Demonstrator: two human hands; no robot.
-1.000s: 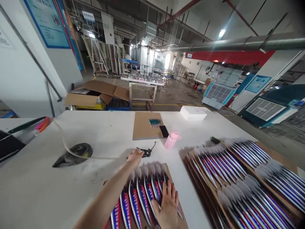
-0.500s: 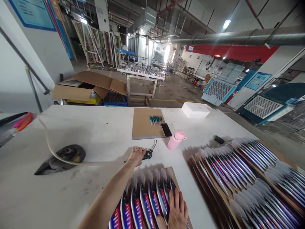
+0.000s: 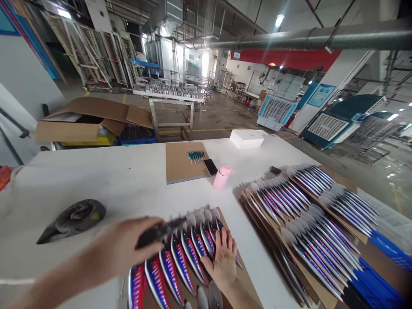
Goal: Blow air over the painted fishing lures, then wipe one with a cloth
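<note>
Left hand [image 3: 133, 244]: closed round blurred black tool [image 3: 159, 232], near lures' upper ends | right hand [image 3: 224, 262]: spread, palm down on rightmost lures [image 3: 182, 262] | lures lie on board [image 3: 245, 286], between and below hands; likely light, stiff, slick; discs [image 3: 200, 216] perhaps fragile, grip mid-body | bottle [image 3: 221, 178] beyond.

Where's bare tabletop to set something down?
Free: white table between grey cloth and brown board; smaller patch between pink bottle and white box. Crowded: near centre, right hand on striped lures, left hand holding black tool; right side, lure-covered cardboard stack.
</note>
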